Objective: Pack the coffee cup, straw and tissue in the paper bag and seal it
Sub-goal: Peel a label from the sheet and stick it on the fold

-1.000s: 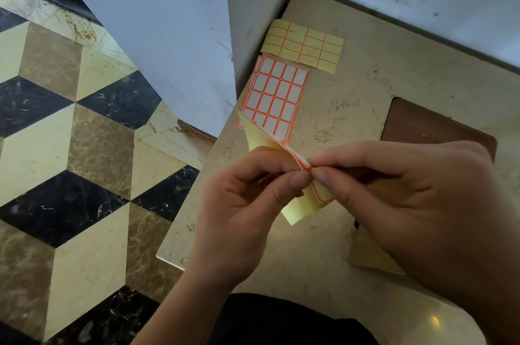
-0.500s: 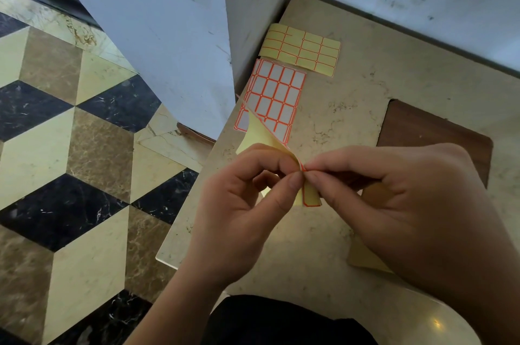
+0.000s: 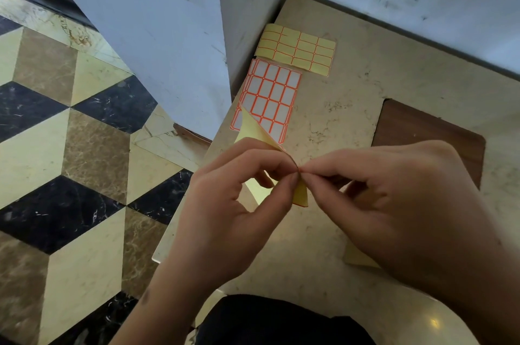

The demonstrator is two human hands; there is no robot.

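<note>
Above the beige marble table (image 3: 351,125) I hold a small yellow-backed sticker sheet (image 3: 253,130) with orange-edged labels, folded over. My left hand (image 3: 233,204) pinches the sheet between thumb and forefinger. My right hand (image 3: 399,204) pinches its edge at the same spot, fingertips touching the left ones. No coffee cup, straw, tissue or paper bag is in view.
A full sheet of white labels with orange borders (image 3: 270,94) lies on the table by the wall, and a yellow backing sheet (image 3: 298,49) lies beyond it. A brown inset panel (image 3: 422,130) sits at right. Another yellow paper (image 3: 357,259) pokes out under my right hand. The table's edge drops to patterned floor (image 3: 70,161) at left.
The held sheet has folded up tighter between my fingers, and less of its printed side shows. Both hands have stayed together over the table's front.
</note>
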